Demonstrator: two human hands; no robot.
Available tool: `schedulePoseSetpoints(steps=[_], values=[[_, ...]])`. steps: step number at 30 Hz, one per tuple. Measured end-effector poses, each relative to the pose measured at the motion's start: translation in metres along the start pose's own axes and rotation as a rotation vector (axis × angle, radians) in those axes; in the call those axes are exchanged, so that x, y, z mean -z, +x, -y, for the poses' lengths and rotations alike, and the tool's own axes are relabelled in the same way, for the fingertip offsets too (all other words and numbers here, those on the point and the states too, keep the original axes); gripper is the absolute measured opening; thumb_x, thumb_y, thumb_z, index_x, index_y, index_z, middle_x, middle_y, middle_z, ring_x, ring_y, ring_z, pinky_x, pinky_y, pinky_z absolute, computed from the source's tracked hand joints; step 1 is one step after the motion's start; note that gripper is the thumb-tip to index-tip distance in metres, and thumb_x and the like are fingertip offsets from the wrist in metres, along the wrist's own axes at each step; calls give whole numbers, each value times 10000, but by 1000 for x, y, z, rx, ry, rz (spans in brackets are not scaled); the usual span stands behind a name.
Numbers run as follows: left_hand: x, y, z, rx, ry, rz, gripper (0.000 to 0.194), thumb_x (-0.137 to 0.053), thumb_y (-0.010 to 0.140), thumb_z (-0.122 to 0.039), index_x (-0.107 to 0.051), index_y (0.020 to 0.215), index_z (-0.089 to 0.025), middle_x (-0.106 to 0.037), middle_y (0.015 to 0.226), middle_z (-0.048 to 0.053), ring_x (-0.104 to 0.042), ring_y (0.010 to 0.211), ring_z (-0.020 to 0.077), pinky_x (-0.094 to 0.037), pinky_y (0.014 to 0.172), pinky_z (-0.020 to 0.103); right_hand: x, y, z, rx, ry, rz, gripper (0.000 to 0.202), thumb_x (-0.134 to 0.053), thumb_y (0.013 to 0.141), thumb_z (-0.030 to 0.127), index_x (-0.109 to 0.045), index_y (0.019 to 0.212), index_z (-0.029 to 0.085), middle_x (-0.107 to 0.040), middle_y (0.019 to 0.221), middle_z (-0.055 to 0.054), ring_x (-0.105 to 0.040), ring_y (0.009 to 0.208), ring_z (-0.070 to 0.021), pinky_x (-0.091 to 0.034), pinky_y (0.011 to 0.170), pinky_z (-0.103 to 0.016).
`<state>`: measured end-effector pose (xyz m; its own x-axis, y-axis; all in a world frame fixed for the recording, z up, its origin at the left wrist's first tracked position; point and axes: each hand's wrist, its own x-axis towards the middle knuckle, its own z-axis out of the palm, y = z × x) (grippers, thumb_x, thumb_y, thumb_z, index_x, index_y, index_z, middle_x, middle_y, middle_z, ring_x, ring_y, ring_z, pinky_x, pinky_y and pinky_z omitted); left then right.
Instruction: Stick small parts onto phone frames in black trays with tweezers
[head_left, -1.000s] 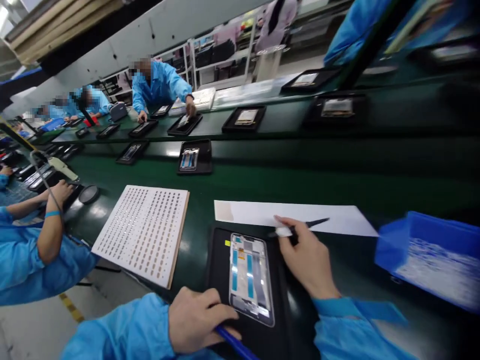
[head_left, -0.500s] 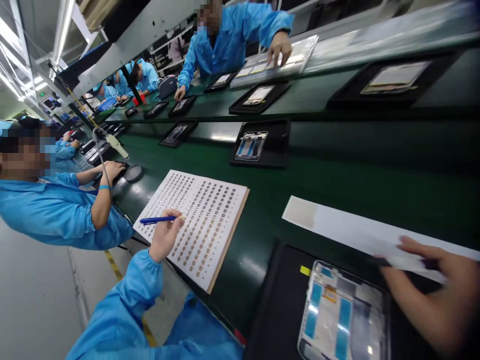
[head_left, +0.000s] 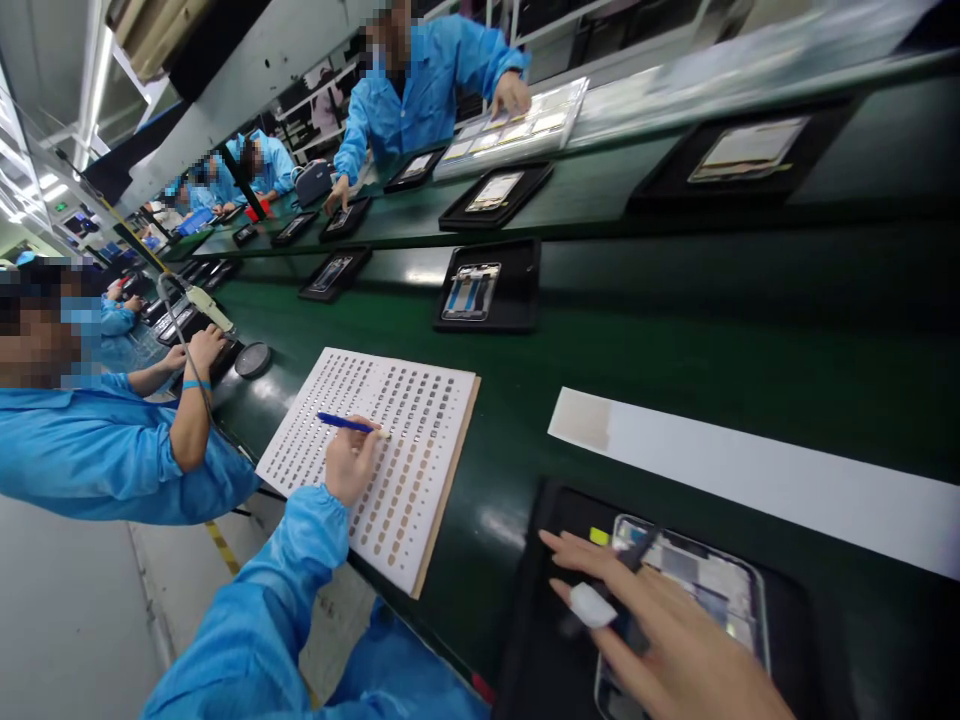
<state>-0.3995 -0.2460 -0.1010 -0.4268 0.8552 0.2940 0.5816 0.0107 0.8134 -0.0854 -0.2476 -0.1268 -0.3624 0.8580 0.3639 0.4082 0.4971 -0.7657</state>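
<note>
My left hand [head_left: 349, 468] is closed around a blue pen-like tool [head_left: 342, 421] with a pale tip, just over a white sheet [head_left: 313, 385] bearing rows of small dark pads, with bare tan spots in the nearer rows. At lower right, my right hand [head_left: 667, 640] is above a device frame [head_left: 739, 580] lying in a black tray [head_left: 525, 650]. A white cover [head_left: 592, 606] wraps one of its fingers. Between those fingers runs a slim dark tool [head_left: 639, 550], blurred and partly hidden. The hand hides much of the frame.
A long white strip [head_left: 750, 465] lies beyond my tray on the green bench [head_left: 675, 320]. Another black tray [head_left: 517, 290] holds a similar frame. A co-worker [head_left: 112, 430] sits at left near a round grey dish [head_left: 253, 360]; another [head_left: 420, 100] works across the bench.
My right hand has moved left from the white strip to over the device frame. My left hand, with the blue tool, has shifted slightly right over the sheet. The view has turned a little.
</note>
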Motion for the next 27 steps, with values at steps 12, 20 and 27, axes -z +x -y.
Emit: schedulePoseSetpoints(steps=[12, 20, 27], values=[[-44, -65, -112, -278, -326, 159, 111, -692, 838, -239, -602, 865, -180, -709, 795, 35, -699, 768, 164, -570, 729, 277, 12, 24, 54, -436, 619, -166, 267, -720, 721, 426, -556, 802, 231, -711, 768, -49, -692, 734, -203, -568, 674, -318], [-71, -67, -135, -624, -251, 290, 90, -692, 844, -200, -603, 848, -204, -738, 781, 32, -708, 712, 152, -578, 656, 253, 31, 9, 54, -496, 715, -298, 315, -749, 716, 443, -537, 804, 228, -672, 746, -24, -673, 729, -184, -565, 692, -310], [-83, -73, -142, -495, -332, 339, 110, -714, 823, -207, -605, 839, -196, -728, 805, 34, -708, 739, 153, -574, 692, 253, 40, 7, 52, -474, 720, -401, 287, -737, 719, 404, -524, 793, 227, -618, 723, -3, -626, 674, -159, -546, 622, -279]])
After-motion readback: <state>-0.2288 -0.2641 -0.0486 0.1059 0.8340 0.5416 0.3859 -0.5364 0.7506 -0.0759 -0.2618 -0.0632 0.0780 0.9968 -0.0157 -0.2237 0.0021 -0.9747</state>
